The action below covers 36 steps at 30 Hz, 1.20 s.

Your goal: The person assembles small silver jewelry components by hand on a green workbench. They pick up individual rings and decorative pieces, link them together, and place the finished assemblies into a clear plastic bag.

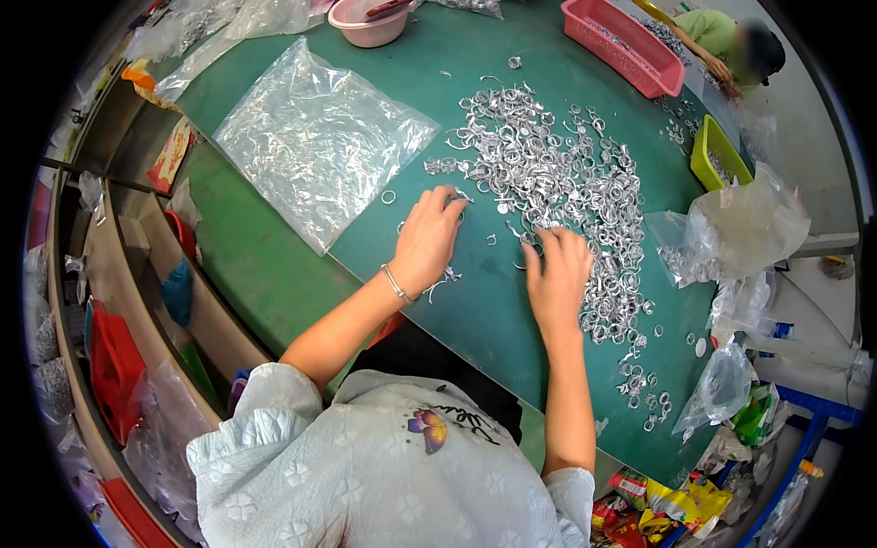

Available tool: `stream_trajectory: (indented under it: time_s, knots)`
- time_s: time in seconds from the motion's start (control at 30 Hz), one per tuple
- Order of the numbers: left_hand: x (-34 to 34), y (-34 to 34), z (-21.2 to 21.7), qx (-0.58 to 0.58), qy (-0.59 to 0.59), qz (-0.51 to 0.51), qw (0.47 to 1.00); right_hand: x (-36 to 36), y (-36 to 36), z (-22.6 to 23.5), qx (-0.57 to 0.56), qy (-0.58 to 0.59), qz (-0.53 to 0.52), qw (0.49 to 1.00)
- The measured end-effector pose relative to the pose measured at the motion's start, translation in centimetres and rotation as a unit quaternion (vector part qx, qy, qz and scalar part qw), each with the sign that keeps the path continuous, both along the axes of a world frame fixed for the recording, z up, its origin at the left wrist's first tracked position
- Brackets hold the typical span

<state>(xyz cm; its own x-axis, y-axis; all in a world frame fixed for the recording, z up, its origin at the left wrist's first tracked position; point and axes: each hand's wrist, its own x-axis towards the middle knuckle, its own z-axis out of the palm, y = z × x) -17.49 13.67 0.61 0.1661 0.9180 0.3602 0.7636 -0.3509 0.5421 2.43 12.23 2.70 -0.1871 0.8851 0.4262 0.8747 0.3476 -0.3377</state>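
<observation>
A large heap of small silver rings [548, 164] is spread over the green tabletop. My left hand [427, 239], with a bangle at its wrist, is at the heap's left side. Its thumb and forefinger are closed on a small silver piece [464, 195], probably a ring, partly hidden by the fingertips. At the near edge of the heap is my right hand [562, 269], thumb and fingers half curled with a gap between them. Loose silver pieces lie by its thumb. A single ring [389, 196] and a few bits lie around my left hand.
Left of the heap lies a flat clear plastic bag [315, 137]. A pink basin [368, 29], a pink tray [626, 50] and a green basket [717, 155] stand at the far side. Plastic bags [731, 224] sit at the right edge. Another person [731, 46] works at far right.
</observation>
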Motion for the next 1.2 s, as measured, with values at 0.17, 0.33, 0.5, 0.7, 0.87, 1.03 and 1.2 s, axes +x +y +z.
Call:
stream_trajectory:
  time_s: [0.17, 0.33, 0.5, 0.7, 0.87, 1.03, 1.2]
  knots:
    - [0.3, -1.9, 2.2, -0.027, -0.033, -0.032, 0.999, 1.1, 0.3, -1.9, -0.032, -0.077, -0.039, 0.996]
    - [1.3, -4.6, 2.6, -0.083, -0.049, -0.081, 0.992, 4.3, -3.1, 0.0, -0.046, -0.045, -0.123, 0.990]
    - [3.3, -6.3, 2.4, -0.130, -0.092, -0.121, 0.980, 4.6, -4.2, 1.6, -0.102, 0.087, -0.082, 0.988]
    - [6.3, -5.8, 1.3, -0.091, -0.083, -0.155, 0.980, 3.9, -5.6, 2.4, -0.289, 0.156, 0.009, 0.944]
    - [6.9, -5.4, 0.8, -0.125, -0.070, -0.172, 0.975, 5.2, -5.5, 2.7, -0.224, 0.153, -0.023, 0.962]
    - [7.3, -6.1, 1.2, -0.169, -0.210, -0.168, 0.948, 5.5, -6.2, 1.1, -0.356, 0.333, -0.046, 0.872]
    - [6.8, -6.1, 0.1, -0.116, -0.190, -0.201, 0.954, 4.0, -6.7, 1.1, -0.379, 0.541, -0.024, 0.750]
